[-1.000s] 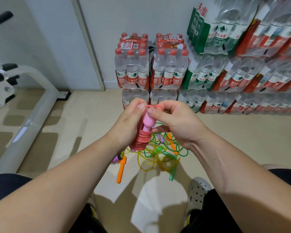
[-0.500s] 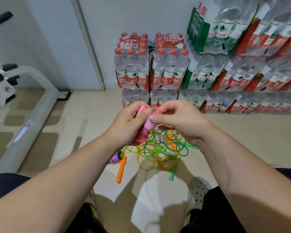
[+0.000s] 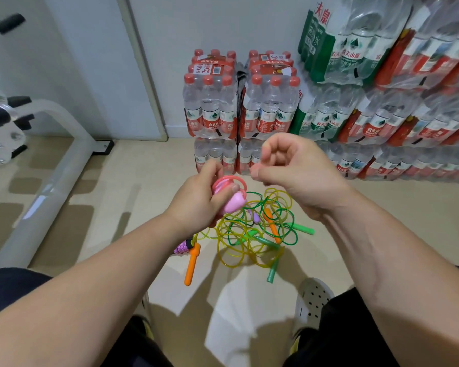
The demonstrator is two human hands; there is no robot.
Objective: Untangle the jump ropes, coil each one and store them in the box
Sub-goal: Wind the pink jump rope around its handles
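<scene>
Head view: pink jump rope (image 3: 227,186) wound into a tight coil, gripped in left hand (image 3: 196,202), held in the air above the floor, centre of frame. One pink handle (image 3: 235,204) poking out of the fist toward the right, loop of pink cord standing up at the top. Grip closed firmly round the coil, thumb on the bundle. Just beside and slightly higher, right hand (image 3: 297,173), not touching the coil; curled into a loose fist with thumb stretched toward the left hand, nothing seen inside, thumb tip blurred. Directly below, on the floor (image 3: 133,197): tangle (image 3: 252,234) of yellow and green ropes, loops overlapping, unsorted. In and around it: orange handle (image 3: 272,226) inside the loops, second orange handle (image 3: 192,264) lying out at the left edge, green handles (image 3: 302,229) at right and lower right, small purple handle (image 3: 253,216) near the top. Also purple rope bundle (image 3: 182,247) touching the top of the second orange handle, partly hidden by the left forearm. Nearer the camera: dark trousers, white perforated shoe (image 3: 312,300) on the right. Against the far wall: stacked shrink-wrapped packs of water bottles (image 3: 239,107), red and green labels. Far left: white tube frame (image 3: 51,168) of exercise equipment.
</scene>
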